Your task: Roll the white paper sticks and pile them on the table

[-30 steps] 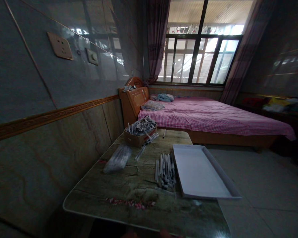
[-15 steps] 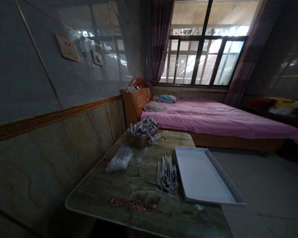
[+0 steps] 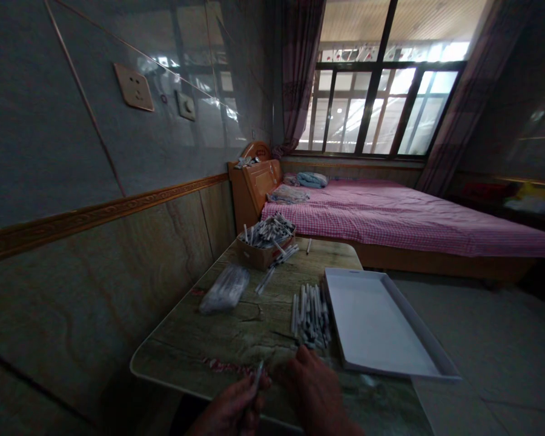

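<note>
At the near edge of the table, my left hand (image 3: pixel 236 404) is closed around a slim pen-like stick (image 3: pixel 258 376), which points up between thumb and fingers. To its right is my right hand (image 3: pixel 315 387), back upward, just on the near side of a pile of pens (image 3: pixel 309 315) in white and grey. Its fingers are bent and smeared by motion, so what they hold, if anything, is hidden. A shallow white tray (image 3: pixel 381 321) stands right beside the pile.
A cardboard box (image 3: pixel 258 259) heaped with similar pens stands at the far end of the table (image 3: pixel 177 345). Nearer lies a clear plastic bag (image 3: pixel 226 289). Several loose pens (image 3: pixel 277 266) lie by the box. Beyond is a bed (image 3: pixel 367 212); a tiled wall (image 3: pixel 172 242) runs along the left.
Both hands have come into view from the bottom, the left one with a pen-like stick. The view has shifted slightly, so the scene sits a little further right.
</note>
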Tool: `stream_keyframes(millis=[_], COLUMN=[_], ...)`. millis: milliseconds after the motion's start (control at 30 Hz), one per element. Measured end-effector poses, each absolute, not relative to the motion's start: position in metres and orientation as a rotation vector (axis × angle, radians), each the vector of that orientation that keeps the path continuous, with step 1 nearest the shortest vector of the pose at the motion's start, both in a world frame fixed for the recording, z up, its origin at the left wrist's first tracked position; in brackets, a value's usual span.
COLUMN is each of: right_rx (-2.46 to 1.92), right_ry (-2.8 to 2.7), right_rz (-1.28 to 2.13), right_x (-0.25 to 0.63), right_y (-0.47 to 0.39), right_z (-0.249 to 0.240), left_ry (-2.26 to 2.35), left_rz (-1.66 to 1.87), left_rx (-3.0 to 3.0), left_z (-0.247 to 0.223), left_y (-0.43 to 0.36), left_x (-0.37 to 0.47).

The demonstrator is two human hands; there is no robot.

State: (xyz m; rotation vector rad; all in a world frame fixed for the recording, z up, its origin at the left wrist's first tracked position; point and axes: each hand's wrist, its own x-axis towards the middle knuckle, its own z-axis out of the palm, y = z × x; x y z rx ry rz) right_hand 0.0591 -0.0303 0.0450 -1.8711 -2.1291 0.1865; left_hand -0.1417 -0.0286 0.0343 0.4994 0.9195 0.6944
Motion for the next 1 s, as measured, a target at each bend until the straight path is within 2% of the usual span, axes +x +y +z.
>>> stream_keyframes(millis=[167,467,733,1000], right_rx=[-1.971,-1.946,-1.739,-1.616], right_ry=[-1.973,-2.002,-1.934,-1.837], right_rz=[0.214,0.158,0.264,0.434], right_x=[0.045,0.043,0.066,0.079], right_y=[-0.011,-0.022,-0.033,-0.027], right_z=[0.037,0.011,-0.018,-0.036], left_ry=[0.916,1.016,1.096,1.262], left_rz=[0.945,1.234,1.307,1.058], left_rx=[0.391,0.557,0.793,1.063], left_z=[0.018,-0.023,-0.003,0.011], left_y=[-0.017,0.004,0.066,0.135], left_x=[-0.121,-0.102,-0.074,-0.034])
